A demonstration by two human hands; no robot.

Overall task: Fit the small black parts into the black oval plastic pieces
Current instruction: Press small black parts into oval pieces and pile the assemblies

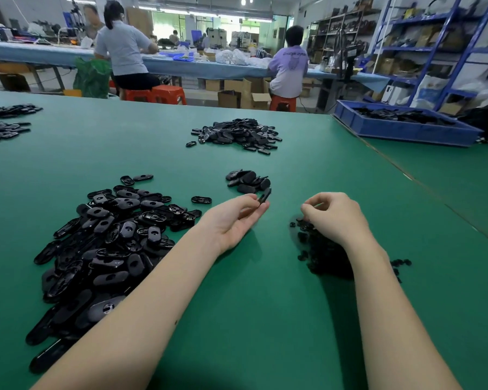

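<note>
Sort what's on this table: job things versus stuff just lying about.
Job: oval piece pinched in left hand; big oval pile; small parts under right hand; small stack.
Lying about: blue bin, far pile.

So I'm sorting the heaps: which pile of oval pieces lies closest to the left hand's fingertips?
The small pile just beyond the left hand; the other heaps lie farther left or farther back.

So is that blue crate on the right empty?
No, the blue crate at the table's far right edge holds a layer of black parts.
</note>
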